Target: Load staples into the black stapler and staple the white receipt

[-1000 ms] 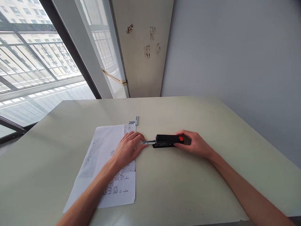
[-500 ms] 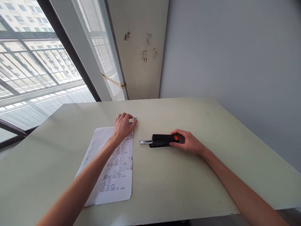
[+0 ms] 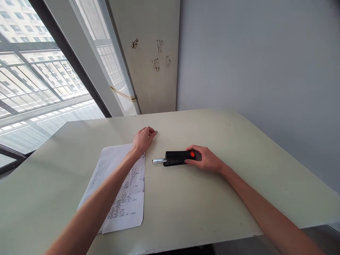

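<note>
A black stapler with a red button lies on its side or low on the table, its silver metal staple tray sticking out to the left. My right hand is closed around the stapler's right end. Beyond the papers, my left hand pinches a small grey strip of staples between thumb and fingers; most of the strip is hidden. Under my left forearm lie printed paper sheets, apart from the stapler.
The pale table carries all of this. A window stands at the left, a stained panel at the back, and a grey wall along the right.
My left hand has closed its fingers on the staple strip, which lay by the paper's top edge before. My right hand keeps its hold on the stapler. The view has shifted slightly.
</note>
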A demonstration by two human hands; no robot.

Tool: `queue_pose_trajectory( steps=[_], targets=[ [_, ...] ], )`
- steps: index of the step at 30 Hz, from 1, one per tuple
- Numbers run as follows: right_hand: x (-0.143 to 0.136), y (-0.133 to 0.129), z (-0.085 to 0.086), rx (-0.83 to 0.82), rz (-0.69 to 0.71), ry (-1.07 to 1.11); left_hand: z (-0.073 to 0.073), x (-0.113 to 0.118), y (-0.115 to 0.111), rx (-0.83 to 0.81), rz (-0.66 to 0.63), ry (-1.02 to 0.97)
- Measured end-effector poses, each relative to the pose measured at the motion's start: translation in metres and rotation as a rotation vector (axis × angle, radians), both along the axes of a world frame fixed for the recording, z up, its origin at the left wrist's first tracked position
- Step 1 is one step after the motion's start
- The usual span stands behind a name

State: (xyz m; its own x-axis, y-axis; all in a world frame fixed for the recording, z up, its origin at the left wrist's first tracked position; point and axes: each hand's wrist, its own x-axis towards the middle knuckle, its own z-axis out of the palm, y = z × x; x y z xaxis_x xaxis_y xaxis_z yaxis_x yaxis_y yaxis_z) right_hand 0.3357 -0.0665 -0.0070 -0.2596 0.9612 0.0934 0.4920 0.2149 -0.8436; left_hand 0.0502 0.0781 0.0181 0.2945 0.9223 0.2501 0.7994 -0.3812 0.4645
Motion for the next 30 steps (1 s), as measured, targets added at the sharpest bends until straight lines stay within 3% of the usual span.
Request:
queue_pose_trajectory(
  steps=[7,14,21,30],
  targets=[
    [-0.001,-0.002,0.001,-0.018,-0.012,-0.012,0.017,-0.006,-0.041,-0.119,-0.073,-0.200],
    [-0.001,-0.004,0.002,-0.029,-0.016,-0.024,0.013,-0.028,-0.078,-0.261,-0.126,-0.282],
    [-0.001,-0.003,0.001,-0.041,-0.017,-0.037,0.012,-0.039,-0.102,-0.103,-0.224,-0.175],
    [-0.002,-0.004,0.000,-0.048,-0.022,-0.053,0.000,-0.043,-0.109,0.071,-0.359,-0.084]
  ],
)
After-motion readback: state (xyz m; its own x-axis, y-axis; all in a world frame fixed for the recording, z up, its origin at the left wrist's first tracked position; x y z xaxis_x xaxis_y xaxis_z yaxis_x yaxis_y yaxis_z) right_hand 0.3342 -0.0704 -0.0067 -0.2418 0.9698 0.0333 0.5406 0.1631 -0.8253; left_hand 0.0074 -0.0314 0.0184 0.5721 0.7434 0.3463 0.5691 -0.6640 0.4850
